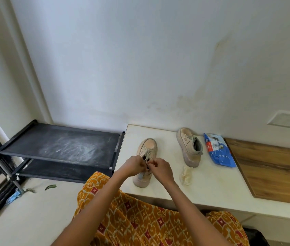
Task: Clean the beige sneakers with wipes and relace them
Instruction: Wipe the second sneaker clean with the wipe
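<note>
Hands (147, 166) pinching sneaker (146, 157) lace (148, 154)

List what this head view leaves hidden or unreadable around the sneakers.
- Near sneaker: its lace ends and upper eyelets, covered by the left hand and right hand.
- Wipes pack: print too small to read.
- Far sneaker: its far side faces away.
</note>
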Available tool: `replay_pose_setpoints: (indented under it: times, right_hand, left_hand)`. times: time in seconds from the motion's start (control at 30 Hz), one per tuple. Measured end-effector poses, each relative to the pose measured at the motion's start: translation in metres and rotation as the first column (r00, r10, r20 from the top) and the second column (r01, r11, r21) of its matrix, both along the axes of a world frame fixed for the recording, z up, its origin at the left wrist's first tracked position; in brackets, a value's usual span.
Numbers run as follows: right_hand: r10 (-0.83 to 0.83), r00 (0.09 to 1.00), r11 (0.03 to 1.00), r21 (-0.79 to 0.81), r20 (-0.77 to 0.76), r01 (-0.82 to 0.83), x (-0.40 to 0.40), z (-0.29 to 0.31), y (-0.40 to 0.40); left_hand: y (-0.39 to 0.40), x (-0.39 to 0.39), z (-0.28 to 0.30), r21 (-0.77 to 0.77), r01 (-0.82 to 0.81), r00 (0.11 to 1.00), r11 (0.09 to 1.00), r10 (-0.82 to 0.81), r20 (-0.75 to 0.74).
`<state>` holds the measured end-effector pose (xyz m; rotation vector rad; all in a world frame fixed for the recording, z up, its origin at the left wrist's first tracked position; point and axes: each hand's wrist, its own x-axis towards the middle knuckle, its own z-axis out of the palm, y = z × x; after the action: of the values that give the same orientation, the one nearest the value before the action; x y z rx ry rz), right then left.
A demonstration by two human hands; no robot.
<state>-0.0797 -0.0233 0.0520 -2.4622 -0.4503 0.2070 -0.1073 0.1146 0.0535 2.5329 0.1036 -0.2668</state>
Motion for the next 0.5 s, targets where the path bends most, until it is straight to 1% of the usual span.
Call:
replay_pose_setpoints:
  times: [0.1, 0.17, 0.27, 0.4, 0.5]
  right_hand:
    - [0.058, 0.987, 0.984, -0.174, 0.147, -0.032, -0.002, -0.001, -0.001]
    - [0.039, 0.982, 0.978, -0.21, 0.186, 0.001, 0.001, 0.001, -0.001]
    - [0.004, 0.98, 0.972, -0.231, 0.197, 0.042, 0.005, 0.002, 0.004]
    - [0.042, 0.974, 0.981, -0.193, 0.221, 0.001, 0.006, 0.002, 0.01]
    - [0.091, 0.942, 0.977, -0.212, 0.324, -0.021, 0.006, 0.002, 0.007]
  left_hand:
    - [-0.002, -0.001, -0.002, -0.011, -0.05, 0.996, 0.999, 0.051, 0.075]
    - [-0.004, -0.003, -0.001, -0.037, -0.128, 0.979, 0.991, 0.132, 0.156]
    - [-0.003, -0.006, 0.0, -0.091, -0.243, 0.929, 0.966, 0.259, 0.264]
    - [-0.007, -0.006, 0.0, -0.073, -0.206, 0.921, 0.976, 0.218, 0.324]
    - [-0.012, -0.007, -0.001, -0.046, -0.17, 0.929, 0.984, 0.176, 0.326]
